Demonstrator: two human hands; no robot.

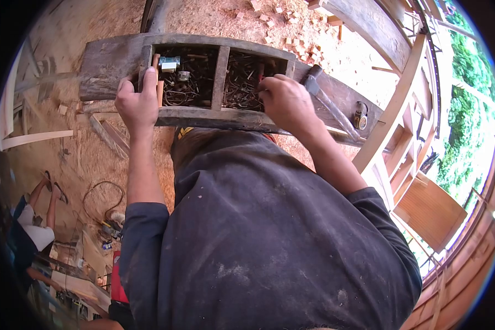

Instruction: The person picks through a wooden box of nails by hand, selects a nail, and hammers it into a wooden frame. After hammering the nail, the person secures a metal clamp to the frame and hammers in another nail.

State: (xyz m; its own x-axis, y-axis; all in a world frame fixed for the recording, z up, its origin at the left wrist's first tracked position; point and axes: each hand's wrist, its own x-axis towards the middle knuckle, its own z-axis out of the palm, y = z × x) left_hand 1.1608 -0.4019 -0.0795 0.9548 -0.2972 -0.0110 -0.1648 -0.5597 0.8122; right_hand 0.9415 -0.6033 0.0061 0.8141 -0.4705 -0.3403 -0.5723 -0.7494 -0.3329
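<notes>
A long wooden nail box [221, 71] with two compartments lies across a plank in front of me. My left hand [137, 104] is wrapped round its left end, thumb on top beside a thin strip of wood [160, 93]. My right hand [290, 103] is at the right compartment, fingers curled together over its edge; a small red piece [260, 70] shows by the fingertips, and what they pinch is hidden. Nails [241, 82] fill that compartment. In the left compartment, a green-blue object [169, 63] and a small metal piece [183, 76] lie on more nails.
Right of the box, a hammer [330, 102] and a round tape measure [360, 117] rest on the plank [335, 85]. Wood offcuts [297, 47] and sawdust cover the ground. Light timber framing [393, 118] stands at right. Another person [30, 231] is at lower left.
</notes>
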